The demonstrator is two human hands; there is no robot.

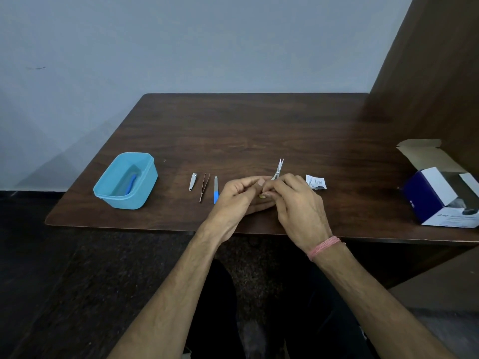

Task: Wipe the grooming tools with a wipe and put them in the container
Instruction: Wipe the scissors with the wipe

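My left hand [239, 196] and my right hand [295, 203] meet above the table's front middle, fingers curled together around small scissors [279, 169] whose open blades stick up behind them. Any wipe is hidden between the fingers. Left of the hands lie a blue-handled nail file [216, 190], tweezers [204, 186] and a nail clipper [192, 181] in a row. A light blue container [145, 187] stands at the left with a blue-handled tool [132, 183] inside.
A torn white wipe sachet [315, 182] lies just right of my hands. An open blue and white box [440, 200] stands at the table's right edge. The dark wooden table [246, 125] meets a wall behind and a wooden panel at the right.
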